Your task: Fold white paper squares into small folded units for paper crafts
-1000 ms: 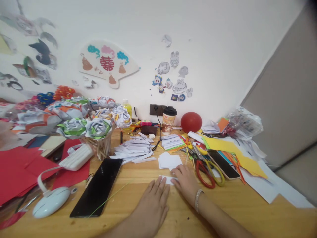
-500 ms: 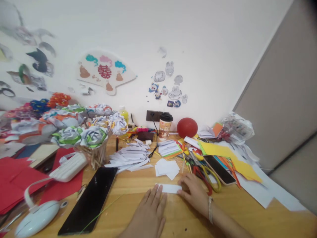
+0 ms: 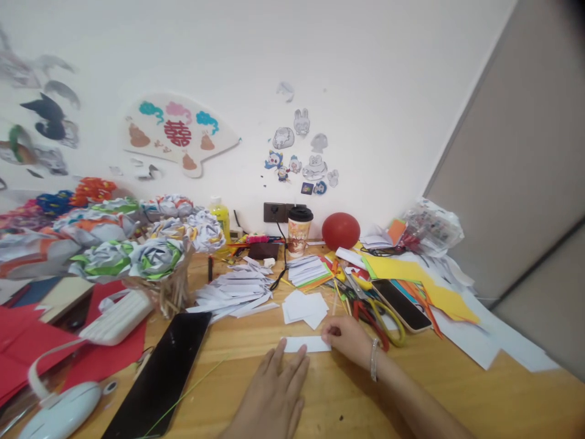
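A narrow strip of white paper (image 3: 307, 344) lies crosswise on the wooden table in front of me. My left hand (image 3: 276, 390) rests palm down with its fingers stretched and spread, fingertips touching the strip's left end and lower edge. At the right end, my right hand (image 3: 347, 340) has thumb and finger closed on the paper strip; the exact pinch is partly hidden by the fingers. Just beyond the strip sits a small stack of white paper pieces (image 3: 305, 308). Scissors (image 3: 388, 323) with yellow-green handles lie just past my right hand.
On the left are a black tablet (image 3: 159, 372), a white power strip (image 3: 117, 318) and paper flowers (image 3: 158, 256). Folded paper strips (image 3: 237, 289), a cup (image 3: 298, 235) and a red balloon (image 3: 340, 230) are farther back. A phone (image 3: 402, 305) lies at right.
My left fingers have spread wider over the strip. My right hand stays at its right end, its fingers now more curled. The view has shifted slightly right.
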Tool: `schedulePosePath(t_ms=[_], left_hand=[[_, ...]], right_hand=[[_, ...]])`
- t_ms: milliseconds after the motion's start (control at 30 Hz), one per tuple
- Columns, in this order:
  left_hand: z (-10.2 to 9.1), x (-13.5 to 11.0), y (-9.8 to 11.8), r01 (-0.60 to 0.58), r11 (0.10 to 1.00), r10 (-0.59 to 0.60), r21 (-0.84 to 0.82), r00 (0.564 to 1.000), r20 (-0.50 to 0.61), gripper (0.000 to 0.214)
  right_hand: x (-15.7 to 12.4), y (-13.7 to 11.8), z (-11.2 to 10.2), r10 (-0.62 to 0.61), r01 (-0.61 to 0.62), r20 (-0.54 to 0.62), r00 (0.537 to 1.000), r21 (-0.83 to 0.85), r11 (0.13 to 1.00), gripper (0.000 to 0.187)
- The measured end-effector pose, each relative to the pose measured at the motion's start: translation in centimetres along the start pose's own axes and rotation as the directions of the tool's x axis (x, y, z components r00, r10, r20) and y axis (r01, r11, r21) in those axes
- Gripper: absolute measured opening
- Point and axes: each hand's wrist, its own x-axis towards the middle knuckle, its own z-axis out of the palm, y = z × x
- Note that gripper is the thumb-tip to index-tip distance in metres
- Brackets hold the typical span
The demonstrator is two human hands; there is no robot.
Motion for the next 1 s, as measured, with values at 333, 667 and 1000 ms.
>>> schedulePosePath(t_ms=[333, 667, 1000], left_hand=[[-0.1, 0.2, 0.6, 0.021, 0.999, -0.020, 0.029, 0.999, -0.028, 0.050], [0.1, -0.1, 0.4, 0.011, 1.000, -0.011, 0.025, 1.000, -0.013, 0.046], [-1.0, 0.5, -1.0, 0.037, 0.988, -0.032, -0.150, 0.999, 0.036, 0.046]], right_hand=[[-2.3, -2.3, 2.4, -0.179, 0.089, -0.159, 0.971, -0.456, 0.886, 0.008], [-2.4, -1.2, -0.1, -0.079, 0.051, -0.072, 0.994, -0.330, 0.943, 0.010], [-2.4, -1.4, 0.0, -0.178, 0.170, -0.046, 0.983, -0.136, 0.976, 0.012]])
